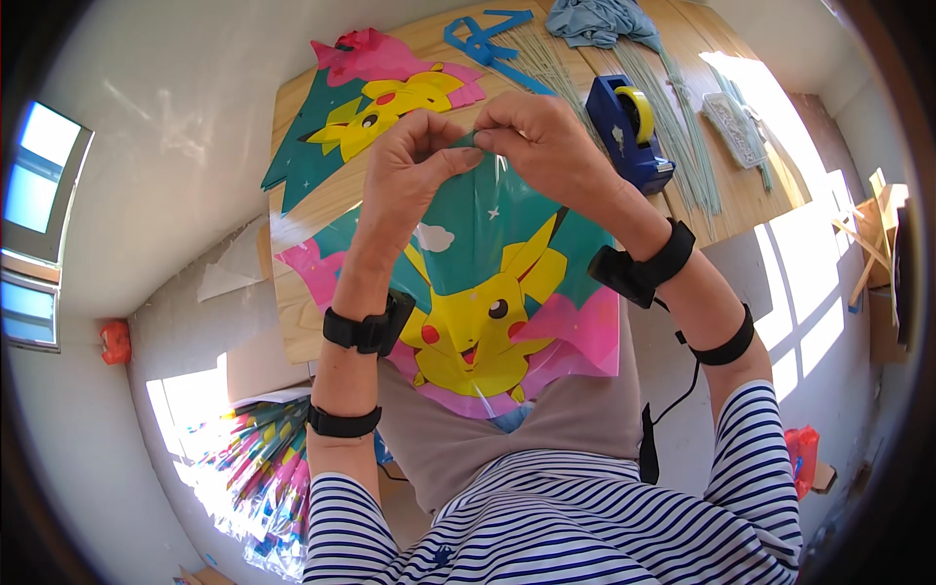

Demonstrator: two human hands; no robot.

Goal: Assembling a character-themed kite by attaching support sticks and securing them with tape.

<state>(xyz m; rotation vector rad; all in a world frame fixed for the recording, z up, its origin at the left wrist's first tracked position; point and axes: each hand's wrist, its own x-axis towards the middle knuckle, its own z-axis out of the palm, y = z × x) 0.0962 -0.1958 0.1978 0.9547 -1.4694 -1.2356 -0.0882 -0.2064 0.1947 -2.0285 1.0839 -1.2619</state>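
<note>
A glossy printed plastic sheet [473, 258], green and pink with a yellow cartoon animal on it, hangs in front of me and drapes over my lap. My left hand [421, 154] pinches its top tip between thumb and fingers. Right beside it, my right hand [529, 129] is closed on the same tip, and the two thumbs nearly meet. Whatever small piece may lie between the fingertips is hidden. Beyond my left hand, a stack of similar printed sheets [414, 90] lies on the wooden table [317, 180].
A blue tape dispenser [624, 132] with yellow tape stands right of my hands. Around it lie thin pale rods [687, 161], a clear box of small parts [733, 129], blue ribbon [485, 44] and a bluish cloth [602, 21]. Wrapped colourful bundles [263, 478] sit at lower left.
</note>
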